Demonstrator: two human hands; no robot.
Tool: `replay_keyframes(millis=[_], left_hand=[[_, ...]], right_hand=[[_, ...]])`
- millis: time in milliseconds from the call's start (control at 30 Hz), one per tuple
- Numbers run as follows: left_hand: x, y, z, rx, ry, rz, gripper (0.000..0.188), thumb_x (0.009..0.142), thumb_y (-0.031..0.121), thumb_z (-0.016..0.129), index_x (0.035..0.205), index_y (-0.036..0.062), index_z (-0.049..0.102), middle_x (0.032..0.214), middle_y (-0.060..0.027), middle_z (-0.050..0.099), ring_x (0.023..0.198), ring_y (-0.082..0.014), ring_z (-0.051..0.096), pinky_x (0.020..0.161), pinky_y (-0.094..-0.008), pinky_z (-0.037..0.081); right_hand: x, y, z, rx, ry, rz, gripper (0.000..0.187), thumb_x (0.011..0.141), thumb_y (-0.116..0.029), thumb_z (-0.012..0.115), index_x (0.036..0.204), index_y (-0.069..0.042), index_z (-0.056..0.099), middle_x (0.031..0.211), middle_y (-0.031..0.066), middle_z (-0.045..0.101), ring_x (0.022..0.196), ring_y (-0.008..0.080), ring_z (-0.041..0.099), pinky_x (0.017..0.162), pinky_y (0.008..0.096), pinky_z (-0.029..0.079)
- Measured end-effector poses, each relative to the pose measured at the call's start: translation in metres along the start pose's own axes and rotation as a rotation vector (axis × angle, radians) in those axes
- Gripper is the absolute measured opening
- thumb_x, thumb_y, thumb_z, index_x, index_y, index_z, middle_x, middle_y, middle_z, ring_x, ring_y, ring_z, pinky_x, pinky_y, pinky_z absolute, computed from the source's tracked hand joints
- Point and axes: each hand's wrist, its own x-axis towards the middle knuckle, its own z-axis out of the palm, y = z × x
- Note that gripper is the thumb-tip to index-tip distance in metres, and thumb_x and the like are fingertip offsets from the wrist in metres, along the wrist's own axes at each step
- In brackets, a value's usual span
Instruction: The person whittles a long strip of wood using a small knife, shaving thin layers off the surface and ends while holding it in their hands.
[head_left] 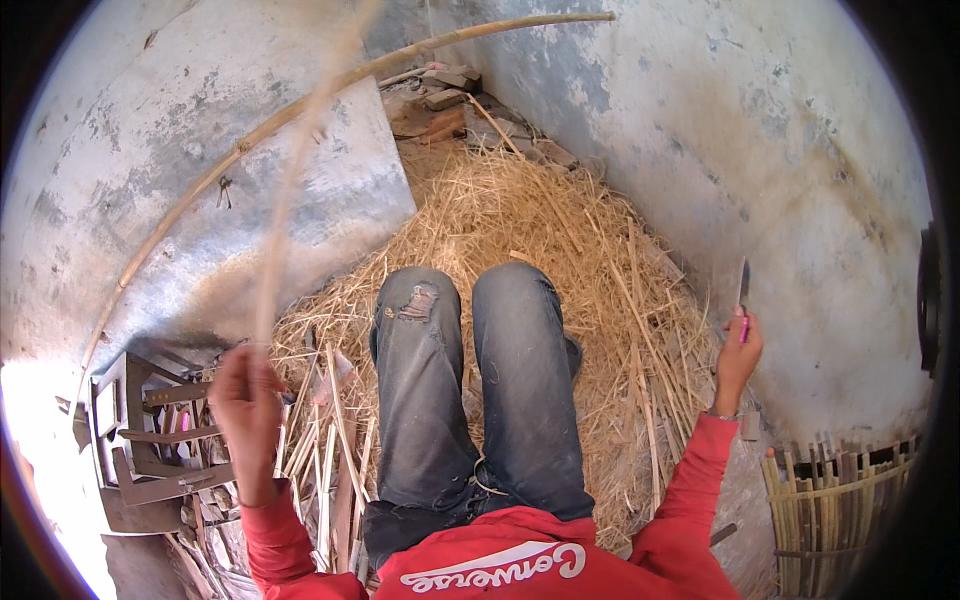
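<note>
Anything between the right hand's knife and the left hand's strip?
In this view, the person's legs lie between the knife in the right hand and the blurred strip in the left hand, with straw around them. Nothing else visible does. Heights are unclear, so whether they block is too.

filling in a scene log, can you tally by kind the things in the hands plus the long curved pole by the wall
Knife: 1, right hand
Pale strip, blurred: 1, left hand
Long curved pole: 1
Total: 3
</note>
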Motion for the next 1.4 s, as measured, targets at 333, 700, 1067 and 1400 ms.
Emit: replay_keyframes(millis=[333,700,1067,1400], left_hand=[[-0.057,0.009,0.108,-0.280,-0.703,-0.222,0.026,0.106,0.019,0.063,0.121,-0.0021,0.067,0.075,-0.0016,0.067,0.059,-0.0044,0.056,0.049,-0.0222,0.041],[-0.057,0.016,0.125,-0.096,-0.705,-0.099,0.028,0.102,0.013,0.068,0.121,-0.0072,0.070,0.083,-0.0105,0.073,0.071,-0.0120,0.069,0.066,-0.0287,0.054],[-0.058,0.013,0.122,-0.056,-0.696,-0.176,0.032,0.103,0.016,0.067,0.125,-0.0067,0.071,0.072,-0.0042,0.066,0.066,-0.0089,0.063,0.062,-0.0270,0.051],[-0.055,0.016,0.117,-0.085,-0.738,-0.199,0.032,0.103,0.017,0.067,0.123,-0.0082,0.071,0.071,-0.0032,0.066,0.064,-0.0075,0.062,0.060,-0.0269,0.050]], right_hand=[[-0.101,-0.166,0.089,0.389,-0.512,-0.351,0.039,0.105,-0.013,0.061,0.143,-0.006,0.064,0.076,0.0033,0.062,0.062,0.0072,0.051,0.057,0.0261,0.043],[-0.076,-0.134,0.156,0.380,-0.412,-0.347,0.042,0.103,-0.008,0.060,0.145,-0.008,0.061,0.070,0.0059,0.053,0.064,0.0063,0.043,0.055,0.0274,0.039],[-0.109,-0.115,0.143,0.475,-0.664,-0.210,0.040,0.102,-0.006,0.061,0.142,-0.002,0.062,0.096,0.0117,0.076,0.081,0.0040,0.060,0.074,0.0229,0.050],[-0.098,-0.105,0.128,0.515,-0.819,-0.216,0.039,0.105,-0.008,0.058,0.143,0.001,0.061,0.113,0.0100,0.074,0.090,0.0084,0.064,0.084,0.0252,0.052]])
